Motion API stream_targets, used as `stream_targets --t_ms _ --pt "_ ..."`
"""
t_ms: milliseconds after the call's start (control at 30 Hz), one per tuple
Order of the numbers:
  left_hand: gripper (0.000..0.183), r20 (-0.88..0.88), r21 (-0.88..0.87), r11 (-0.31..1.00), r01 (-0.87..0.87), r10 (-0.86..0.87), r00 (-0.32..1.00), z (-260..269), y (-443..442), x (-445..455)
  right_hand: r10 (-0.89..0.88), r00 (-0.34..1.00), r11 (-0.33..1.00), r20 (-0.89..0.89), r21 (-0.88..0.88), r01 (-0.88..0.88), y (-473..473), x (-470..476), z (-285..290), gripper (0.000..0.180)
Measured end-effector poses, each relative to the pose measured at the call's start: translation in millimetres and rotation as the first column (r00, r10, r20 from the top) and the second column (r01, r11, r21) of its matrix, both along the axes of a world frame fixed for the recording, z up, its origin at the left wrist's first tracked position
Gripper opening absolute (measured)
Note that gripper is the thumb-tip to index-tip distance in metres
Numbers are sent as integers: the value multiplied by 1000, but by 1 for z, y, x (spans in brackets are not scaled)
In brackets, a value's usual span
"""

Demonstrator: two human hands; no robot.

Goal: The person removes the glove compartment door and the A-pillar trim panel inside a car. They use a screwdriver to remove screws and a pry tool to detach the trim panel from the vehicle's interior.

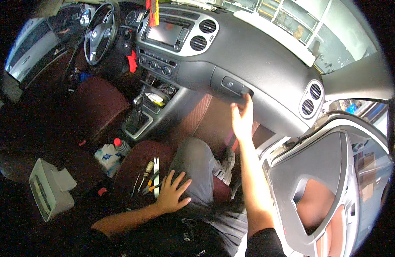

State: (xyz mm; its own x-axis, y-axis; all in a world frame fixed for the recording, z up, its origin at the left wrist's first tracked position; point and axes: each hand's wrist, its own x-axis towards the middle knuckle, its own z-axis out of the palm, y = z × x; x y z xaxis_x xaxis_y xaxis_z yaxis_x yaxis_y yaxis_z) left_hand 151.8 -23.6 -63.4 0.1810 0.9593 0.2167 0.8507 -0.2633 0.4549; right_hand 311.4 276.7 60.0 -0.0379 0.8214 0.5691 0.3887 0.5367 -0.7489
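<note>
My right hand (243,120) reaches up to the closed glove box (236,80), its fingertips hooked at the right end of the latch handle (243,90). The thumb sticks up below the handle. Fingers spread, my left hand (173,194) lies on my left thigh, near the tools on the seat. Beside it are diagonal pliers (148,186) with orange and black handles, partly hidden by the hand. A flat metal pry tool (157,175) with a forked tip lies there too. Further left are a screwdriver (148,168) with a yellowish handle and a thin metal tool (135,184).
A grey plastic trim housing (52,189) sits on the left. Between the seats are a red-capped bottle (122,146) and a tissue pack (108,155). The gear lever (138,109) stands on the centre console. At right, the passenger door (306,157) is swung out.
</note>
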Motion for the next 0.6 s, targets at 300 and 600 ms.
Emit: stream_targets --t_ms 300,600 --pt "66 27 -33 999 14 -13 1000 -9 3 0 -45 910 999 -412 -42 30 31 -46 -25 25" --pt "68 45 -33 998 53 -52 998 -16 2 -4 -65 992 995 -110 -81 56 -42 -36 -85 25"
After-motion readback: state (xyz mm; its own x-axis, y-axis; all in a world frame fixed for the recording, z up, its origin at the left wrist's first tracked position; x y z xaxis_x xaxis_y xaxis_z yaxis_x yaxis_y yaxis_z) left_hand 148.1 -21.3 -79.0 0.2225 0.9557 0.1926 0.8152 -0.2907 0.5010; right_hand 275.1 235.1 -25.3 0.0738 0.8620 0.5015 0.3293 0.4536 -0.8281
